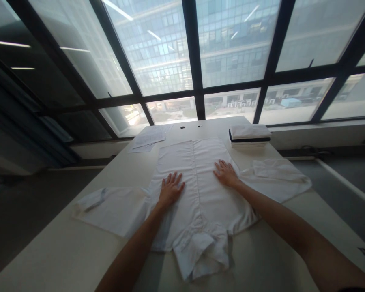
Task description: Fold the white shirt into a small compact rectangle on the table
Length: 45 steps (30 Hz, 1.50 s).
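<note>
- White woven-cloth garment with long sleeves (179,162): lies spread in the middle of the table, body roughly rectangular, straight seam line running lengthwise down its centre. Fabric looks thin and matte; fine puckers along the seam, soft creases across both halves.
- White smooth-topped table (94,247): long, matte, pale, with straight edges. Two small dark round holes (182,127) near the far end.
- Left hand (171,190): palm down on the garment, left of the seam. Grip unclenched, fingers spread and laid flat on the cloth.
- Right hand (226,174): same pose, right of the seam and slightly farther out. Grip unclenched too, fingers fanned.
- Left-side sleeve (112,211): splayed out on the table, broad and flat, outer end folded over in a loose roll.
- Right-side sleeve (276,178): angled outward, wrinkled, layered on itself, reaching close to the table's right edge.
- Near end of garment: bunched white flap of cloth (200,251), crumpled, pointed folds. Can't tell if collar or hood.
- Stack of folded fabric, white with one black layer (249,136): neat block with rounded edges, far right.
- Thin white paper sheets with faint print (149,140): overlapping, far left.
- Dark-framed glass window (231,44): rectangular panes beyond the table.
</note>
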Motion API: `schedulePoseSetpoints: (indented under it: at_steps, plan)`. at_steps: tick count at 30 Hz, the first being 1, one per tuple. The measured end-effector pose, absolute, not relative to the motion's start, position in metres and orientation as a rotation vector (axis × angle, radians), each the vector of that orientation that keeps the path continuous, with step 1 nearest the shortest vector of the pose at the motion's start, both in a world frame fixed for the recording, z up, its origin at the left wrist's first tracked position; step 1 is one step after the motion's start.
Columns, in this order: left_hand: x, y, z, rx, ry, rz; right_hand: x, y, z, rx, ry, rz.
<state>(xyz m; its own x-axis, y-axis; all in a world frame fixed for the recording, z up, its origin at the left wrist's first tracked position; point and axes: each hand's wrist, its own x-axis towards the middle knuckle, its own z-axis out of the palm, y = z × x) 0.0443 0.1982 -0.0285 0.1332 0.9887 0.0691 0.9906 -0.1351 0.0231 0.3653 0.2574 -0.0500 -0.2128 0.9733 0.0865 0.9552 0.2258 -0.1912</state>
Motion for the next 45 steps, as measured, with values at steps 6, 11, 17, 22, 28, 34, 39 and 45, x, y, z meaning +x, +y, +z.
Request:
schedulePoseSetpoints:
  at_steps: [6, 11, 17, 22, 28, 34, 39, 45]
  plan:
    - [0.041, 0.203, -0.033, -2.383, -2.028, -0.145, 0.407, 0.251, -0.030, -1.834, -2.359, 0.093]
    - [0.041, 0.205, -0.034, -2.384, -2.026, -0.170, 0.473, 0.234, -0.021, -1.790, -2.053, -0.116]
    - [0.040, 0.206, -0.034, -2.395, -2.042, -0.177, 0.560, 0.196, -0.051, -2.039, -1.865, -0.296]
    - [0.040, 0.207, -0.035, -2.401, -2.052, -0.201, 0.575, 0.181, -0.065, -2.097, -1.798, -0.295]
    - [0.041, 0.207, -0.035, -2.393, -2.049, -0.186, 0.575, 0.180, -0.063, -2.064, -1.833, -0.252]
    - [0.041, 0.206, -0.035, -2.395, -2.052, -0.199, 0.575, 0.179, -0.059, -2.040, -1.803, -0.232]
    - [0.040, 0.206, -0.035, -2.397, -2.035, -0.214, 0.574, 0.181, -0.059, -2.025, -1.765, -0.254]
    - [0.041, 0.206, -0.035, -2.399, -2.040, -0.221, 0.571, 0.183, -0.056, -2.013, -1.594, -0.204]
